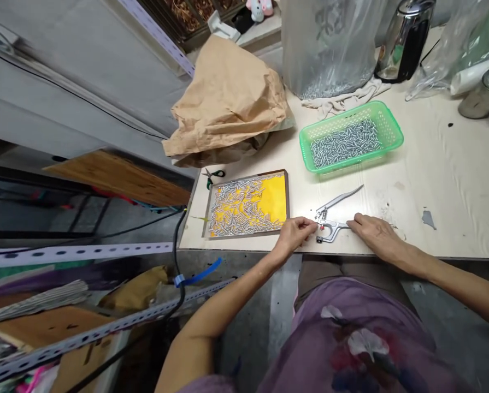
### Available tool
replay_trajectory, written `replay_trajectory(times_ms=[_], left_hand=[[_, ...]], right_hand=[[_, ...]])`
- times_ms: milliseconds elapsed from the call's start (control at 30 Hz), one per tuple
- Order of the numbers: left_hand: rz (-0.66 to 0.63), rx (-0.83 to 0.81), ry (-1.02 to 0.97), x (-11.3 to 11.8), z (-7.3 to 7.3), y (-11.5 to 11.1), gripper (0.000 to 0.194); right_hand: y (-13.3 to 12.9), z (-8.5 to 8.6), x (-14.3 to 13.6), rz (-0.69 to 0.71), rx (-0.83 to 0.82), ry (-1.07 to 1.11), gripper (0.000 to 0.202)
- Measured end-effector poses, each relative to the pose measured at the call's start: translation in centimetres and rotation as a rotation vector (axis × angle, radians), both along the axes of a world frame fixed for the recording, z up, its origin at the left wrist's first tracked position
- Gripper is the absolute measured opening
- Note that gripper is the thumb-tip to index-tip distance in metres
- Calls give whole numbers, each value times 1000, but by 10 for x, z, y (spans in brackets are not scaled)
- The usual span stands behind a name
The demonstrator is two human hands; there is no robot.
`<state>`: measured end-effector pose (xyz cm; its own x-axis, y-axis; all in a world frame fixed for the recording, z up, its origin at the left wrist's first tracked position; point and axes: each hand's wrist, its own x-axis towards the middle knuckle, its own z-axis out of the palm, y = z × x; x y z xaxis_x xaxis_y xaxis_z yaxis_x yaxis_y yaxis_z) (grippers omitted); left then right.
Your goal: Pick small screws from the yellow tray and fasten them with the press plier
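Silver snap-fastener pliers [330, 229] lie near the table's front edge, their handles spread apart and a small red part in the jaw. My right hand [373, 232] has its fingers closed on the end of the lower handle. At the jaw, my left hand [296, 233] is closed in a pinch; whatever its fingertips hold is too small to make out. Left of that hand, a shallow tray [287, 204] with a yellow bottom holds many small silver metal pieces. Behind the pliers, a green plastic basket [351, 164] contains more such pieces.
Green-handled scissors [214, 173] lie behind the tray. A crumpled brown paper bag [236, 98] stands at the back left. Further back are a clear plastic bag [330, 49], a cloth [346, 98] and a kettle [408, 41]. A black cable [176, 234] hangs by the table's left edge.
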<state>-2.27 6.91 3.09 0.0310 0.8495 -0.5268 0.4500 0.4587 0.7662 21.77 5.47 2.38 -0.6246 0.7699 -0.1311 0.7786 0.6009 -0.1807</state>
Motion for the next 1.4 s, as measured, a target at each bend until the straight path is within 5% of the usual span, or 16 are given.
replay_trajectory(times_ms=[267,633,800,900,1267,1400], left_hand=[[48,-53,24,16,-18,-6,29],[-44,-238,42,13,-13,-5,24],[-35,-268,25,14,-10,-8,20],[-26,-278,36,15,-8,-9,19],[-89,-266,108,15,-10,-15,20],[-225,60,357,11,-9,-23,23]], right_hand=[[-4,-7,1,-14,18,55,29],[4,-4,2,-20,-21,72,14],[37,-9,5,-2,71,87,76],[50,-16,3,52,73,71,88],[38,-4,-2,47,63,48,63],[34,-7,-2,56,75,95,49]])
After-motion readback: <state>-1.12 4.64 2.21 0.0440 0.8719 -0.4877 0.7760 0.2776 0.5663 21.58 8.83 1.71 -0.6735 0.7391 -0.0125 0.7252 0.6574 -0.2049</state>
